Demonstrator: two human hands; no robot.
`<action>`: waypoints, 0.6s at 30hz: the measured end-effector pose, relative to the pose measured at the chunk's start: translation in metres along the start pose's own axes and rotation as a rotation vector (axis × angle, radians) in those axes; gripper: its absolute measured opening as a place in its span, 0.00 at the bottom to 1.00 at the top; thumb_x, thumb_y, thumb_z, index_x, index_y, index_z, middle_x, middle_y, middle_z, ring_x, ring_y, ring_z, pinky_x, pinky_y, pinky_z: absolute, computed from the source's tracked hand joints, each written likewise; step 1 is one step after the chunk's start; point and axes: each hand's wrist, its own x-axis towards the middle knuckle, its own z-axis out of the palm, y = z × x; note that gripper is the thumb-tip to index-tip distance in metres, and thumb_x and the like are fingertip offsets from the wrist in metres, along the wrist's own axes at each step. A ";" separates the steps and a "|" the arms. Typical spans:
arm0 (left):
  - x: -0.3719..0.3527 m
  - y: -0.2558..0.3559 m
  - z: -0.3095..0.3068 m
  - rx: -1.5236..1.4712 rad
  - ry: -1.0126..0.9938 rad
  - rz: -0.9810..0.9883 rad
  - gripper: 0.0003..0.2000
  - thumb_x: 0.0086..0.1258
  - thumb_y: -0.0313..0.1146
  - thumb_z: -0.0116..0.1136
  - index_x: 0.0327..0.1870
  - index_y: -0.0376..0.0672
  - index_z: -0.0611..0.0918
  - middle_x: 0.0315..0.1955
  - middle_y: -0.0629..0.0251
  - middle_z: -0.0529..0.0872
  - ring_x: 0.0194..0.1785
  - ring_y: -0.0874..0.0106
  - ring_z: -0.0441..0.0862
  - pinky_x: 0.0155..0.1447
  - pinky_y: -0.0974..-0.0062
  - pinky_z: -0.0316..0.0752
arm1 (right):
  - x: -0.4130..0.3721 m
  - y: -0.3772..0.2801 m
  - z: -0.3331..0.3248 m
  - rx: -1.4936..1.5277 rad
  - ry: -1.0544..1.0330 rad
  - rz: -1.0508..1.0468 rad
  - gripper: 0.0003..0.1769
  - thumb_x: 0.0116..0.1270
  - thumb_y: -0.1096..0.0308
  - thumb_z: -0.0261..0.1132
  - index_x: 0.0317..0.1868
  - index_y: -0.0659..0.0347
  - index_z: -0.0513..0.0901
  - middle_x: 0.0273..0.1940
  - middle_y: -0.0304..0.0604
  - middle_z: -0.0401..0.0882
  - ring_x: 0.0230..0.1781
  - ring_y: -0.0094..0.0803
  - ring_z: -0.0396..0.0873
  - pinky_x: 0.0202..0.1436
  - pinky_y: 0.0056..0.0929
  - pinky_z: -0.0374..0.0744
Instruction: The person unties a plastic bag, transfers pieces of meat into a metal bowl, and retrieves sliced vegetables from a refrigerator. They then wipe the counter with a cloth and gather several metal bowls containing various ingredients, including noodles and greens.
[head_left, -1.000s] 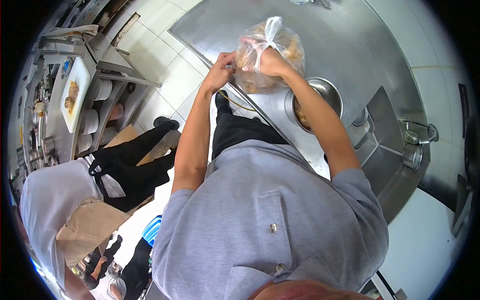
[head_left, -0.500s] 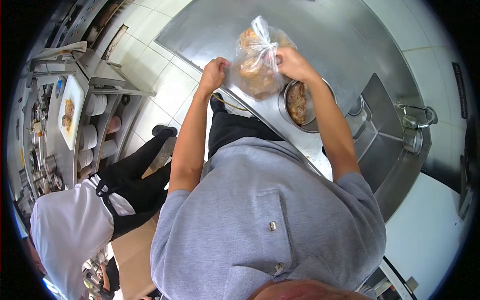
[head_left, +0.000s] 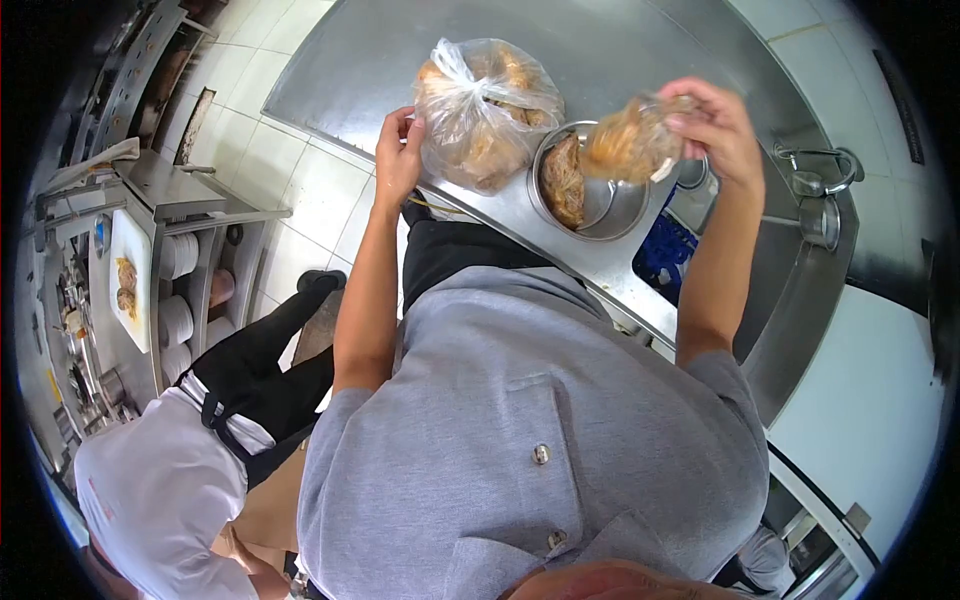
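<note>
My right hand (head_left: 722, 132) grips a small clear plastic bag of orange-brown food (head_left: 628, 143), held up above the right rim of a round metal bowl (head_left: 640, 222). Inside the bowl lies a similar brown food packet (head_left: 563, 185), beside something thin and shiny. A large knotted clear bag (head_left: 490, 115), full of orange-brown pieces, stands on the steel counter (head_left: 350, 70) left of the bowl. At its left side is my left hand (head_left: 399, 160), thumb and loosely curled fingers apart, fingertips right by the plastic.
A steel sink (head_left: 745, 265) with a tap (head_left: 835, 165) lies to the right, a blue crate (head_left: 665, 250) beside the bowl. On the left, a person in white (head_left: 165, 480) bends near a shelf of stacked plates (head_left: 178, 257) and a white cutting board (head_left: 130, 270) with food.
My right hand has moved right from the large bag's knot and now holds a small food bag by the bowl. The large bag and bowl sit further left in view.
</note>
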 end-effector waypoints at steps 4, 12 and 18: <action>-0.001 0.004 0.003 0.015 0.035 -0.025 0.19 0.72 0.38 0.56 0.57 0.34 0.75 0.38 0.61 0.81 0.42 0.72 0.76 0.48 0.73 0.73 | 0.033 0.030 0.044 -0.692 0.041 -0.177 0.13 0.61 0.73 0.65 0.47 0.62 0.83 0.33 0.45 0.85 0.30 0.35 0.83 0.35 0.30 0.80; 0.013 -0.004 0.008 0.015 0.102 -0.009 0.24 0.73 0.40 0.54 0.63 0.31 0.72 0.50 0.50 0.81 0.53 0.67 0.78 0.57 0.70 0.73 | 0.115 0.092 0.175 -0.868 -0.226 -0.266 0.08 0.59 0.75 0.60 0.38 0.67 0.82 0.34 0.57 0.83 0.41 0.53 0.82 0.42 0.42 0.80; 0.035 0.012 -0.006 -0.351 -0.053 -0.302 0.20 0.75 0.39 0.50 0.56 0.30 0.79 0.51 0.56 0.83 0.55 0.69 0.76 0.62 0.74 0.68 | 0.111 0.069 0.207 -0.978 -0.042 -0.178 0.22 0.56 0.52 0.69 0.38 0.66 0.82 0.40 0.66 0.80 0.37 0.59 0.83 0.38 0.48 0.81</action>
